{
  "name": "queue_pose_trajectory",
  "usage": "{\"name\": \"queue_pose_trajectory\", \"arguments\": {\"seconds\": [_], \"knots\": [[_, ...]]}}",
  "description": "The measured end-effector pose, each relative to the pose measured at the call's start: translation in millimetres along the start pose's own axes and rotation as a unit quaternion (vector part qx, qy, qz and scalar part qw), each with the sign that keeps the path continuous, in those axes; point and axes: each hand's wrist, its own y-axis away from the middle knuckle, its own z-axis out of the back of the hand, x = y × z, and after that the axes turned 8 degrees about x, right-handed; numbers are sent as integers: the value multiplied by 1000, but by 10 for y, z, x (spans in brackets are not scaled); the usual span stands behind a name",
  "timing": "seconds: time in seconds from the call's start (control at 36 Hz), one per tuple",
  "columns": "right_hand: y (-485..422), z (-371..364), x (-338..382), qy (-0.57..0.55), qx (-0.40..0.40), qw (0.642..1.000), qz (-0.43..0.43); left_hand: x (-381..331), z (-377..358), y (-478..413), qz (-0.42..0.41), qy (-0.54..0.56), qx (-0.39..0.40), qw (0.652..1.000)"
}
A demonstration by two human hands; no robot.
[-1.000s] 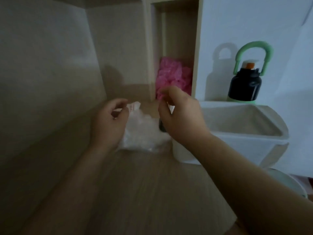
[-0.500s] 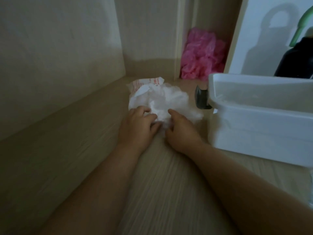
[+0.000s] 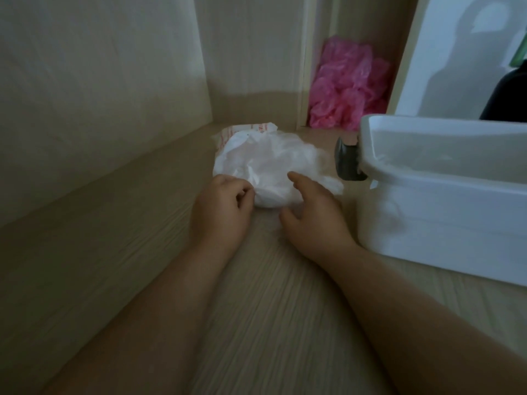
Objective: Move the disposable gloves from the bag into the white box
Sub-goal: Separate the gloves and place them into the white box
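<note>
Two hands at the near edge of the glove wad, with the box just to its right.

The wad of thin, whitish translucent disposable gloves [image 3: 273, 166] lies on the pale wood-grain desk [image 3: 256, 309], in or spilling from a crumpled clear plastic bag with red print [image 3: 242, 132]. None shows in the white rectangular plastic box [image 3: 442, 212]. The left hand [image 3: 221, 203] has its fingers curled at the wad's near-left edge; whether they pinch film I cannot tell. The right hand [image 3: 312, 215] reaches over the wad, fingers released and spread. Likely risks: slippery film sliding from a light pinch, the bag lifting with the gloves, or film snagging the grey latch [image 3: 346, 163] on the box's left end. Count: two hands, one bag, one box, one latch, one pink crumpled plastic heap [image 3: 348, 86] far behind, one dark bottle [image 3: 510, 95] far right; the gloves cannot be counted.
</note>
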Motion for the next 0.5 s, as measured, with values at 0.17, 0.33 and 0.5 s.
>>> {"name": "queue_pose_trajectory", "arguments": {"seconds": [0.17, 0.33, 0.5], "knots": [[9, 3, 23, 65, 40, 997, -13, -17, 13, 13, 55, 48, -68, 995], [13, -2, 36, 33, 50, 998, -19, -48, 32, 29, 131, 156, -38, 978], [24, 2, 4, -19, 54, 998, -19, -93, 37, 42, 50, 77, -23, 995]]}}
